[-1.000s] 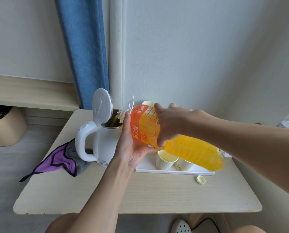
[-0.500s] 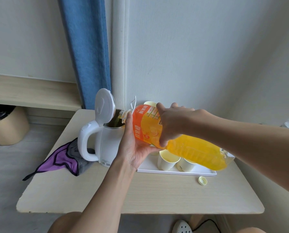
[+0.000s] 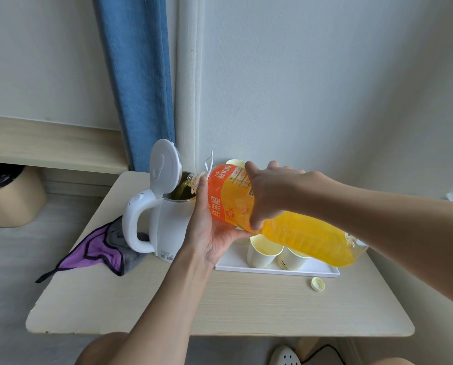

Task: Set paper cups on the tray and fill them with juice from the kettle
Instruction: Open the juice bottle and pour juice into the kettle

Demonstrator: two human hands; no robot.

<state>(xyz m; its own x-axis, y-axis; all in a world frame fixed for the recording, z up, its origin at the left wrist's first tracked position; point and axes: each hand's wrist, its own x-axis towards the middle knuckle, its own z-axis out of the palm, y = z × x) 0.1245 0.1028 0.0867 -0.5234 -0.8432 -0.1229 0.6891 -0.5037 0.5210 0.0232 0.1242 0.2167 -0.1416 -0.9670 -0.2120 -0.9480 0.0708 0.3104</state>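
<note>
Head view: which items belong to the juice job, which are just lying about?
In use: white plastic kettle, lid open; clear orange-juice bottle, held by left hand and right hand; pale yellow paper cups; white rectangular tray.
Lying about: purple and grey cloth; beige waste bin; blue curtain.

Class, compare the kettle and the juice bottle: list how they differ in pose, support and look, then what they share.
Pose: the kettle stands upright; the juice bottle is tipped, mouth at its opening.
Support: the kettle rests on the table; the juice bottle is held by the left hand and right hand.
Look: the kettle is opaque white; the juice bottle clear, orange inside.
Shared: both are open.
</note>
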